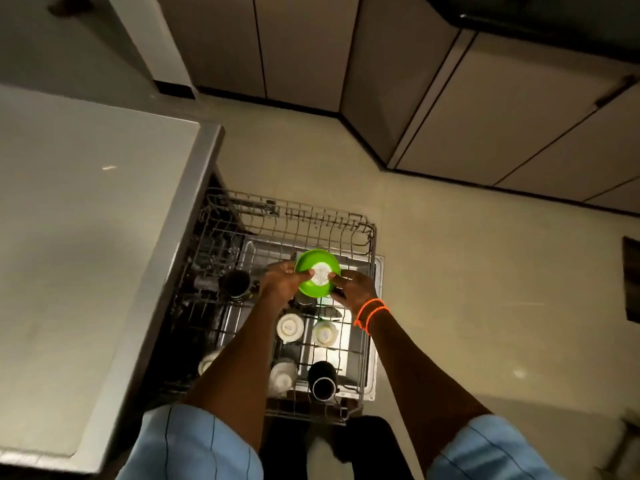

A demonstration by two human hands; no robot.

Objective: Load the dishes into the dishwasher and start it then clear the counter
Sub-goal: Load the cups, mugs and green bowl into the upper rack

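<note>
I have the green bowl upside down over the pulled-out dishwasher rack — left hand and right hand each closed on an opposite rim. It looks like light, stiff plastic (probably slick if wet), so the rim is my best hold. The pale base patch carries marks — I can't read them.

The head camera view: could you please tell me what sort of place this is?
Most likely a home kitchen. Both hands hold a green bowl over a pulled-out dishwasher rack with cups in it, beside a pale countertop and floor cabinets.
</note>
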